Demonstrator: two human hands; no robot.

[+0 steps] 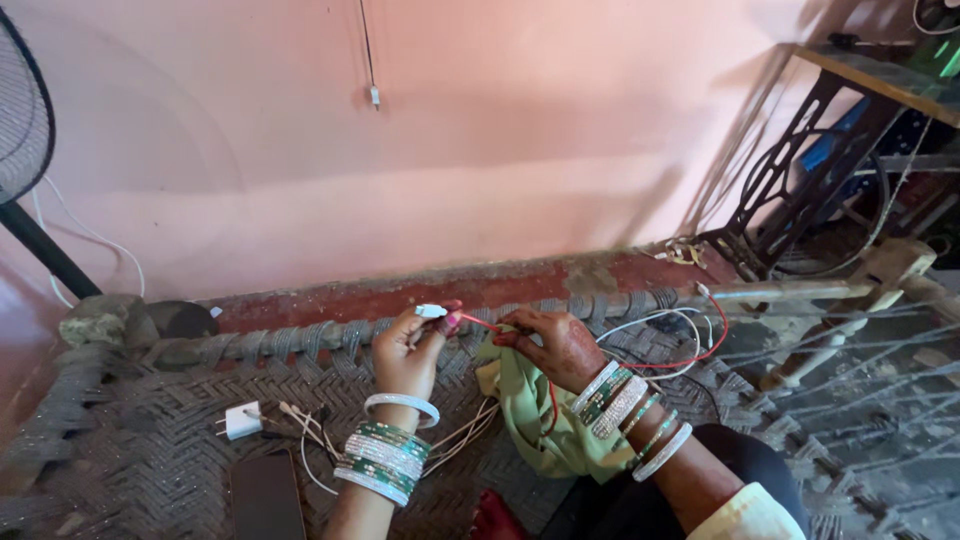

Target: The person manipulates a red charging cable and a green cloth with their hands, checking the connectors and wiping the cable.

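Thin red cable [480,323] runs roughly level between both hands above the woven rope cot [150,440], its far end hidden in green cloth [530,410]. Left hand [408,350] pinches its white plug [431,311], pointing left; right hand [555,345] grips the cable.

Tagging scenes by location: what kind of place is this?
Likely a room in a home. A woven rope cot stands against a plain pink wall, a treadle sewing machine stand sits at the right, and a pedestal fan at the left.
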